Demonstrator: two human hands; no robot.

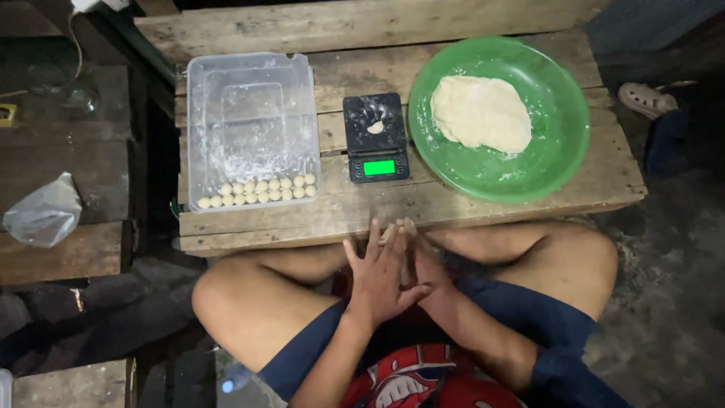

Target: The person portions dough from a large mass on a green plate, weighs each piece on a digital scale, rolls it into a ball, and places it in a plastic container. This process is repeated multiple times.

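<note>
Head view: my left hand presses flat on my right hand; whatever's between is hidden. Scale at twelve, tub at eleven; uneven pressure could misshape a ball.

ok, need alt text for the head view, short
Seen from above, a seated person presses the left hand and right hand palm to palm over crossed legs, in front of a low wooden table. On it stand a clear plastic container with rows of small dough balls, a small black scale and a green bowl holding a dough mound.
</note>
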